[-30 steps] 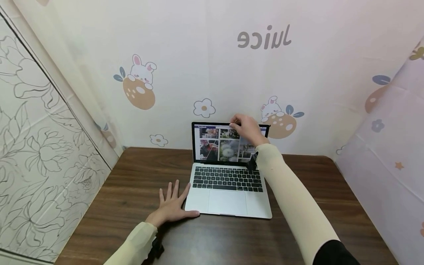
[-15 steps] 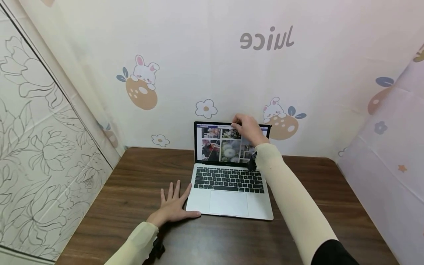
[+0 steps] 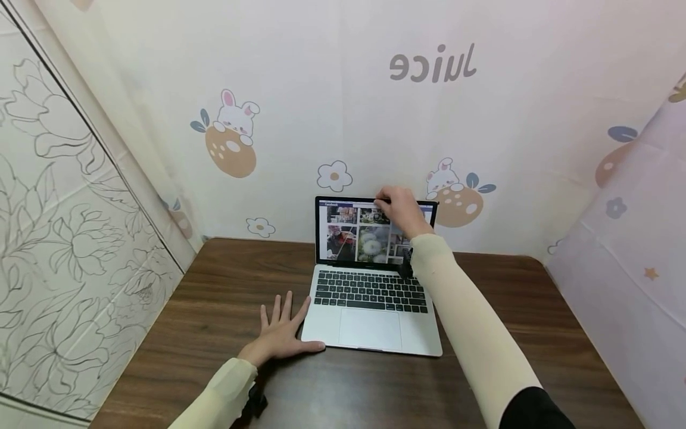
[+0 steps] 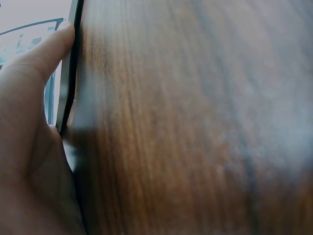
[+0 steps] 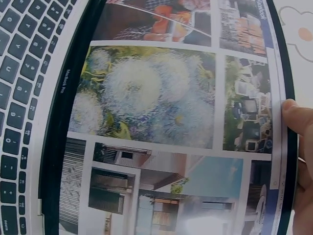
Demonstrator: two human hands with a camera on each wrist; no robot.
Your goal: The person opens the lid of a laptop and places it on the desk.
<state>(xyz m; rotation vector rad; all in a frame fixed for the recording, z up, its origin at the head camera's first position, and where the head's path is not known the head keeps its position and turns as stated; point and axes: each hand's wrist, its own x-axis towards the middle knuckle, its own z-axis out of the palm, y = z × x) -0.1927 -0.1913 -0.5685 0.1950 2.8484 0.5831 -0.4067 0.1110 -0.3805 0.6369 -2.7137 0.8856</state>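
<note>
A silver laptop (image 3: 370, 329) stands unfolded on the wooden table, its lit screen (image 3: 343, 238) showing a page of photos. My right hand (image 3: 403, 210) pinches the top edge of the screen right of its middle, thumb on the display side and fingers behind. In the right wrist view the thumb (image 5: 296, 117) lies on the black bezel (image 5: 289, 88). Fingers spread wide, my left hand (image 3: 280, 338) rests at the laptop's front left corner. Its index finger lies along the left side and its thumb (image 4: 54, 46) sits on the front edge.
The brown table (image 3: 214, 310) extends on both sides of the laptop. Close behind it hangs a pale printed curtain (image 3: 300, 119) with rabbits and flowers. More patterned cloth (image 3: 80, 238) covers the left side, and a curtain (image 3: 632, 250) drops along the right.
</note>
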